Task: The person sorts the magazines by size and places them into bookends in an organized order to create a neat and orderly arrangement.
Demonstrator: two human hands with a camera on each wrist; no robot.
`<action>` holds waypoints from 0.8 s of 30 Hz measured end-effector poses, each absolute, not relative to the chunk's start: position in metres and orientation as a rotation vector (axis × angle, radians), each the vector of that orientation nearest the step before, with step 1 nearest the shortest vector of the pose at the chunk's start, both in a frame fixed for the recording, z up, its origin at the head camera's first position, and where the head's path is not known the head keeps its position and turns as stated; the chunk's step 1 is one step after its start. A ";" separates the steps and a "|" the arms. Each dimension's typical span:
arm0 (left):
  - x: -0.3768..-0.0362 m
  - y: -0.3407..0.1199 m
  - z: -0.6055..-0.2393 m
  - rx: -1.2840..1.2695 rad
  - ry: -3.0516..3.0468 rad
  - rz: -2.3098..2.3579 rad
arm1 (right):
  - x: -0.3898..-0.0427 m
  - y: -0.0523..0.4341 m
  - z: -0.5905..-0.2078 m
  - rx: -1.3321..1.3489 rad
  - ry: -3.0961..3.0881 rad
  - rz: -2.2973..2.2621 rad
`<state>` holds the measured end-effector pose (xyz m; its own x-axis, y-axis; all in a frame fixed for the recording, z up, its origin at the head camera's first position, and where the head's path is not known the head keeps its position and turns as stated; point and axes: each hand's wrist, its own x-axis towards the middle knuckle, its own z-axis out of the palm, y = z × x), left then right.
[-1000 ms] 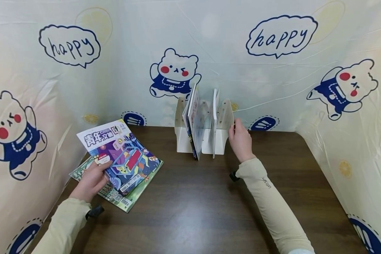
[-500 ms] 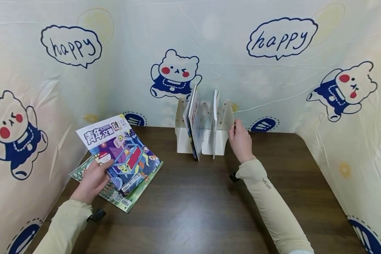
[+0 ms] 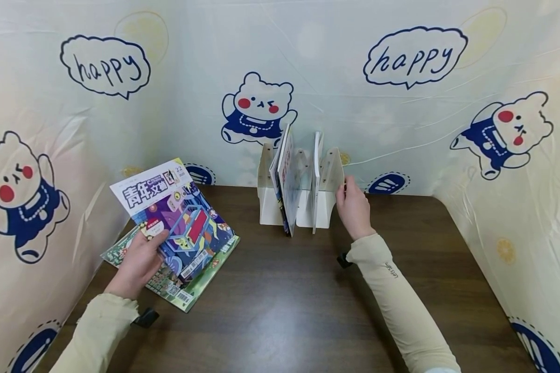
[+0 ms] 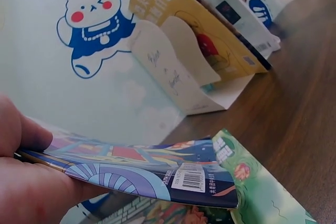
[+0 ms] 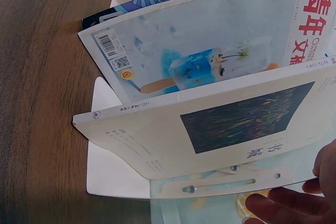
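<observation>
upper magazine (image 3: 192, 224) has been shifted a little farther from the body over the last second, and the left hand (image 3: 137, 267) has been carried with it. gripped at its near left edge, thumb on the cover, fingers beneath. lower magazine (image 3: 182, 296) has been left lying on the table (image 3: 284, 290), a bit more of it uncovered; whether the two touch cannot be told. judged from this: one magazine is being separated from the other, with the rack not yet reached.

farther back, no shift noted at the white rack (image 3: 269, 210). its right end plate is held at the edge by the right hand (image 3: 354, 207), apparently to steady it. inside, leaning magazines (image 3: 288, 186) are seen tilted together toward the left; a thin book (image 3: 315, 181) is stood nearly upright, nearer the right end, a gap between. behind all, a printed wall cloth (image 3: 336, 46) is hung.
</observation>
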<state>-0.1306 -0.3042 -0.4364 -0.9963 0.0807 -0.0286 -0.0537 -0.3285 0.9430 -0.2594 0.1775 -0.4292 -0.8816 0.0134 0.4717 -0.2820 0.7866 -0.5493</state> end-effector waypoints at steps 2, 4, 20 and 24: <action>-0.130 -0.302 -0.434 0.064 1.780 2.501 | -0.260 0.178 -0.429 0.203 -2.518 0.874; -0.130 -0.300 -0.432 0.097 1.777 2.515 | -0.260 0.177 -0.430 0.207 -2.518 0.875; -0.124 -0.281 -0.411 0.116 2.061 2.358 | -0.258 0.177 -0.427 0.205 -2.520 0.890; -0.120 -0.278 -0.406 0.073 2.090 2.316 | -0.257 0.177 -0.428 0.204 -2.524 0.896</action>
<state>-0.1202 -0.2778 -0.4059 -0.9987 0.0472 0.0206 0.0156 -0.1029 0.9946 -0.2575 0.1769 -0.4280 -0.8870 0.0112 0.4616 -0.2823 0.7779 -0.5614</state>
